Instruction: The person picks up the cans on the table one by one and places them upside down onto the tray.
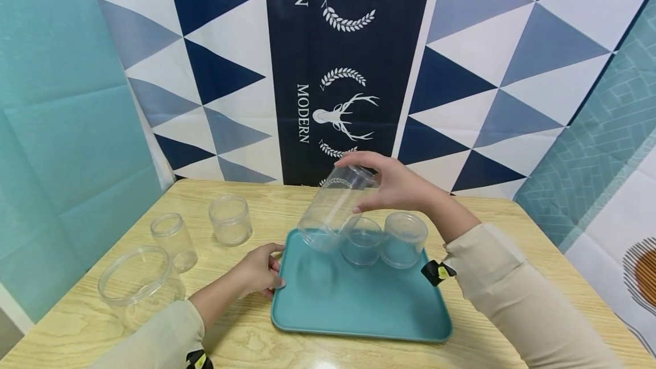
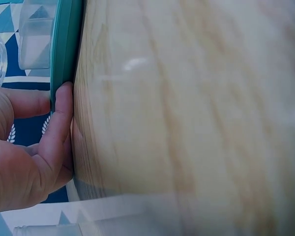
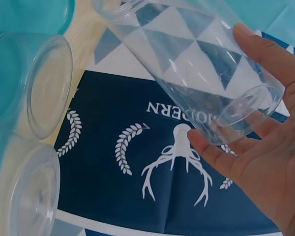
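Nearest the head camera, a pale left sleeve (image 1: 159, 337) and a pale right sleeve (image 1: 523, 295) are seen; the left rim of a teal tray (image 1: 364, 303) is gripped by the left hand (image 1: 260, 269); the upper end of a tall clear jar (image 1: 330, 209) is held by the right hand (image 1: 393, 184), over the tray's far left part; whether jar and tray touch cannot be told. The jar's long axis is tilted, running from the right hand down toward the left; which end is the mouth cannot be made out. Near it, a short jar (image 1: 360, 250) and a second short jar (image 1: 405, 239) are stood on the tray; a wide jar (image 1: 138, 281), a narrow jar (image 1: 174, 241) and a small jar (image 1: 230, 222) are set on the surface (image 1: 246, 332) at left. For good handling, it is judged, the tall jar should be brought upright before contact and its neighbours avoided.

In the left wrist view, the tray's edge is pinched between digits, with little gap; a steady hold is advised.

In the right wrist view, one end is cupped by widely parted thumb and fingers; the other is pointed to the upper left; smooth walls might slip, so even pressure is recommended.
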A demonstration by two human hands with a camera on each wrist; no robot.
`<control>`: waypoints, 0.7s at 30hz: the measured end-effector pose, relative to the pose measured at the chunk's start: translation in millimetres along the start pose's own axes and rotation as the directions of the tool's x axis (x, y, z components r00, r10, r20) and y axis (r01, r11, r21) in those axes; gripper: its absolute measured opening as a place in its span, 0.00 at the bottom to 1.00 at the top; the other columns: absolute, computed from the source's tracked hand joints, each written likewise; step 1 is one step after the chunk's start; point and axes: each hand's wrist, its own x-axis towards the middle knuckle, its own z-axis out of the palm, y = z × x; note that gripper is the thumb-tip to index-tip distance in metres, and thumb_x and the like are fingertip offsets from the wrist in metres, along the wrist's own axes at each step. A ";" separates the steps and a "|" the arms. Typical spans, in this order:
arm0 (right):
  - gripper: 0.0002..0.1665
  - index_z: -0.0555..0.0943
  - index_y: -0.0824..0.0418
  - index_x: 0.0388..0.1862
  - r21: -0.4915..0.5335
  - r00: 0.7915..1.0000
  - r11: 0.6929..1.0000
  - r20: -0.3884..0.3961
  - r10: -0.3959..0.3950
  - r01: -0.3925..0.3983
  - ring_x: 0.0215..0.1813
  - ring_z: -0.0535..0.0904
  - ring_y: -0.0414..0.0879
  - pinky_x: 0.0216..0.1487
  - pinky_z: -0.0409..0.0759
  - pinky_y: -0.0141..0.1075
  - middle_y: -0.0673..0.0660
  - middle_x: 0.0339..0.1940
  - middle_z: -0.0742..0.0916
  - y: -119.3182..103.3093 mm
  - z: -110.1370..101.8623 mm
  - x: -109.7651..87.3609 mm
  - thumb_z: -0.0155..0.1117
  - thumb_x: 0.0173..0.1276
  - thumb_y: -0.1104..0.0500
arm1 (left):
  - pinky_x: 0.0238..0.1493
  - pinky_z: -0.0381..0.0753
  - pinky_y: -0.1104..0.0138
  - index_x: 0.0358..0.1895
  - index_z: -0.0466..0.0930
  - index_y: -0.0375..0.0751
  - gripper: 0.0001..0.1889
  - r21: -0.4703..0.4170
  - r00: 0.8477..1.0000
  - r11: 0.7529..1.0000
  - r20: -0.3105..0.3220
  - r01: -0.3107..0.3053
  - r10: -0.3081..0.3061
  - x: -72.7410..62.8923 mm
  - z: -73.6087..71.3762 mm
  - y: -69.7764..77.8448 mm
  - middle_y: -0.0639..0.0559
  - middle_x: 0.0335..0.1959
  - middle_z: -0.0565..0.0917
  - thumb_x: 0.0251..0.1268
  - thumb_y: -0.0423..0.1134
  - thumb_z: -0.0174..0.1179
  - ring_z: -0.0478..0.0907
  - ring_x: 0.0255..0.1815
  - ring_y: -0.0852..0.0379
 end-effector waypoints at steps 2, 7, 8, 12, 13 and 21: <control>0.47 0.74 0.51 0.67 -0.039 1.000 0.999 0.014 -0.001 0.002 0.72 0.62 0.50 0.62 0.73 0.51 0.51 0.71 0.71 -1.5 2.5 2.5 0.83 0.46 0.60 | 0.22 0.84 0.58 0.70 0.62 0.30 0.41 0.002 1.000 1.000 -0.004 0.001 -0.001 -0.4 0.3 0.4 0.41 0.33 0.72 0.47 0.13 0.64 0.76 0.27 0.50; 0.46 0.75 0.50 0.66 -0.119 0.999 0.993 0.052 0.008 -0.002 0.75 0.57 0.49 0.68 0.66 0.53 0.51 0.72 0.70 -4.0 11.0 8.3 0.83 0.46 0.61 | 0.22 0.84 0.57 0.70 0.62 0.30 0.41 0.005 1.000 1.000 -0.010 0.000 0.000 -1.1 0.8 0.0 0.41 0.33 0.72 0.47 0.13 0.64 0.76 0.27 0.50; 0.46 0.75 0.51 0.66 -0.137 0.998 0.991 0.059 0.005 0.003 0.76 0.57 0.49 0.69 0.65 0.53 0.51 0.72 0.70 -4.3 13.1 9.3 0.83 0.46 0.61 | 0.22 0.84 0.57 0.70 0.62 0.30 0.41 0.005 1.000 1.000 -0.008 -0.001 0.001 -1.0 0.8 -0.3 0.41 0.33 0.72 0.47 0.13 0.64 0.76 0.27 0.50; 0.45 0.75 0.50 0.66 -0.197 0.997 0.980 0.079 -0.014 0.030 0.75 0.58 0.49 0.69 0.64 0.55 0.52 0.72 0.70 -5.4 22.0 12.4 0.83 0.46 0.62 | 0.22 0.84 0.58 0.70 0.61 0.30 0.41 0.009 1.000 1.000 -0.006 0.005 -0.005 -0.4 0.9 -1.4 0.41 0.33 0.72 0.48 0.14 0.65 0.77 0.27 0.50; 0.45 0.76 0.51 0.65 -0.207 0.996 0.978 0.081 -0.024 0.041 0.75 0.58 0.50 0.68 0.65 0.55 0.53 0.72 0.71 -5.5 24.0 13.1 0.83 0.46 0.63 | 0.23 0.84 0.58 0.70 0.61 0.30 0.42 0.011 1.000 1.000 -0.006 0.006 -0.006 -0.1 1.0 -1.7 0.41 0.33 0.72 0.48 0.14 0.65 0.77 0.27 0.50; 0.46 0.76 0.51 0.65 -0.266 0.996 0.963 0.092 -0.018 0.042 0.75 0.59 0.55 0.66 0.67 0.56 0.57 0.74 0.68 -7.7 41.8 18.3 0.82 0.44 0.66 | 0.23 0.84 0.58 0.70 0.62 0.30 0.41 -0.010 1.000 1.000 -0.007 0.010 -0.010 1.3 1.4 -1.7 0.41 0.34 0.72 0.47 0.13 0.64 0.77 0.28 0.50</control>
